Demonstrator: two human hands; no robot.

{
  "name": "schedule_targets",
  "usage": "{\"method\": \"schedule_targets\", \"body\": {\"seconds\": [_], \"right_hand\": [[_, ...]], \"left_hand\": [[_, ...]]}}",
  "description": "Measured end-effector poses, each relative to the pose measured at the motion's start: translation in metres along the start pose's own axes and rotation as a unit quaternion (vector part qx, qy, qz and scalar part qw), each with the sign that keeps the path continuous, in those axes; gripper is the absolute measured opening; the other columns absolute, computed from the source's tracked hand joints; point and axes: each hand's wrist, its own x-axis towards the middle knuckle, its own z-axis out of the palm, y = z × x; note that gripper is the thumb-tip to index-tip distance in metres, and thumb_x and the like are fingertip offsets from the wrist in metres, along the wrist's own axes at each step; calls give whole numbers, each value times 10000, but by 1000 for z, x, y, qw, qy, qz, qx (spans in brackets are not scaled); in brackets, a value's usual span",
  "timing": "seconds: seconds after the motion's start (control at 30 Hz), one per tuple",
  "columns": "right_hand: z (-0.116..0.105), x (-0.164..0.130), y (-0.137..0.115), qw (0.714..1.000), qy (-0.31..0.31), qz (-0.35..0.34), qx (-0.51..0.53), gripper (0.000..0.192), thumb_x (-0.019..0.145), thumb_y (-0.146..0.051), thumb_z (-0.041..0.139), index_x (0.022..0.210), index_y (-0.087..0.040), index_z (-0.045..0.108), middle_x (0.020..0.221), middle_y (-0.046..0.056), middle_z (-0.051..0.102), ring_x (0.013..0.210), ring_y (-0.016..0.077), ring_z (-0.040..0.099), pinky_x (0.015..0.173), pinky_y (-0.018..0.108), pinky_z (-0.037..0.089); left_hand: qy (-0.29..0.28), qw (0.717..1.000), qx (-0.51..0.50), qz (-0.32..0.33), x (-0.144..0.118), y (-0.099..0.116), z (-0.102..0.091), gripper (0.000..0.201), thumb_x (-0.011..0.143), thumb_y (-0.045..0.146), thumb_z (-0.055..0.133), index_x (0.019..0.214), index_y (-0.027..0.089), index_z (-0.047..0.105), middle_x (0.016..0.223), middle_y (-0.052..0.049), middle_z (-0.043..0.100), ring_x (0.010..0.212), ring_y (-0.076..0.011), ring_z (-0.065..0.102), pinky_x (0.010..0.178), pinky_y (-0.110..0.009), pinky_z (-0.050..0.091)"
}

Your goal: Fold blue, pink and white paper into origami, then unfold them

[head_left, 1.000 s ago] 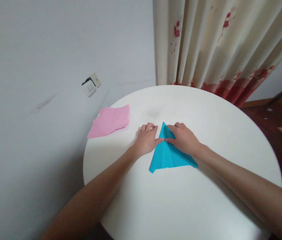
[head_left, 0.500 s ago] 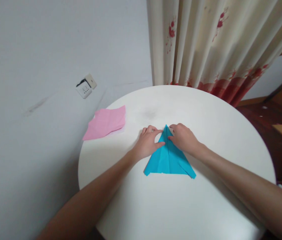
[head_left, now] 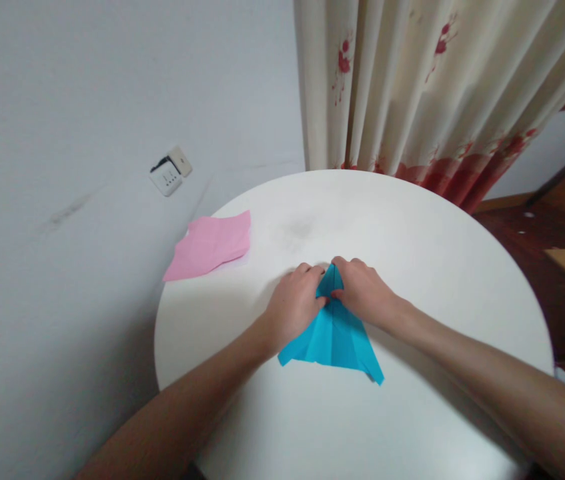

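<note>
Only the head cam here, looking down at a round white table (head_left: 412,267) pushed up near a pale wall. The main thing is a blue folded paper (head_left: 332,340), bright turquoise, folded into a tall triangle shape with the pointy tip aimed away from the person and the wide base toward them. It sits roughly in the middle of the tabletop, a bit toward the near side. You can see a center crease running down its length plus a couple of layered flaps, and the bottom right corner sticks out into a sharp little point. The base edge looks slightly lifted on the left, hard to say for sure. The left hand (head_left: 295,307) and the right hand (head_left: 362,293) are both at the tip end, fingers curled in and pinching the narrow top of the paper from either side, thumbs almost meeting at the middle crease. Both forearms come in from the bottom of the view. Off to the left, well apart from the hands, a pink paper sheet (head_left: 209,244) lies on the table edge, partly hanging over it. Behind it there's a wall socket (head_left: 169,175), and a cream curtain (head_left: 412,87) with red flowers hangs behind the table.
</note>
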Motion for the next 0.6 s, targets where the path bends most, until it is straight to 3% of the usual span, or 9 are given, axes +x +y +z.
{"method": "schedule_targets", "body": {"seconds": [0.17, 0.37, 0.47, 0.6], "right_hand": [[5, 3, 3, 999, 14, -23, 40, 386, 794, -226, 660, 1155, -168, 539, 1046, 116, 685, 987, 285, 634, 728, 317, 416], [9, 8, 5, 997, 14, -31, 70, 322, 811, -302, 679, 1102, -172, 627, 975, 87, 695, 897, 247, 643, 712, 314, 433], [11, 9, 6, 996, 22, -56, 63, 359, 848, -357, 658, 1158, -176, 652, 1038, 112, 664, 933, 253, 623, 785, 333, 455], [14, 6, 3, 992, 53, -115, 14, 359, 891, -380, 617, 1217, -234, 650, 1163, 125, 582, 1054, 281, 549, 894, 374, 447]], "left_hand": [[-21, 1000, -13, -18, 0, -3, -2, 361, 802, 283, 660, 1153, 215, 612, 1097, -71, 655, 992, -254, 642, 857, -340, 481], [-15, 1000, 11, -20, 4, -22, -3, 434, 802, 304, 681, 1208, 181, 595, 1160, -99, 656, 1089, -273, 610, 944, -360, 458], [0, 999, 23, -28, 9, -34, -5, 540, 809, 283, 687, 1311, 145, 541, 1255, -134, 617, 1188, -277, 563, 1033, -367, 406], [-1, 998, 25, -49, 13, -41, -7, 542, 818, 311, 686, 1312, 130, 554, 1249, -150, 614, 1186, -275, 566, 1042, -358, 397]]}}
